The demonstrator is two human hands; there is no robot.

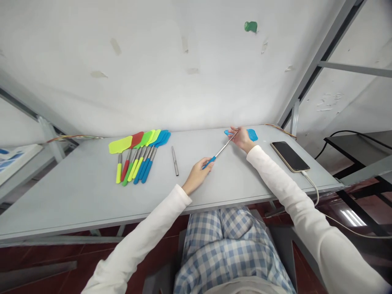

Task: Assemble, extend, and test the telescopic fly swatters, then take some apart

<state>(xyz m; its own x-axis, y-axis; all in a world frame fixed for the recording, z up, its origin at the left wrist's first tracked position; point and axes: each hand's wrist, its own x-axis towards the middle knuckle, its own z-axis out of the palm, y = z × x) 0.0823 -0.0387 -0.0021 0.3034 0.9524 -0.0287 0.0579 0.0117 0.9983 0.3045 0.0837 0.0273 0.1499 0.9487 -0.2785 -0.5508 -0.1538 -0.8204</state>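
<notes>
My left hand [198, 174] is closed round the blue handle [209, 163] of an extended telescopic metal rod [225, 146]. The rod slants up and away to the right, its far end at the fingers of my right hand [241, 139]. That hand is turned partly palm up, fingers curled at the rod's tip. A blue fly swatter head [252, 134] shows behind and beside it; whether it is joined to the rod is hidden. Left of my left hand, a loose slim metal tube [174, 161] lies on the table.
Several collapsed fly swatters [134, 157] in yellow, red, green and blue lie in an overlapping row on the grey table [92, 200]. A phone [290, 156] with a white cable [312, 183] lies at the right. The wall [196, 94] stands behind the table, with metal frame posts [318, 57] at the sides.
</notes>
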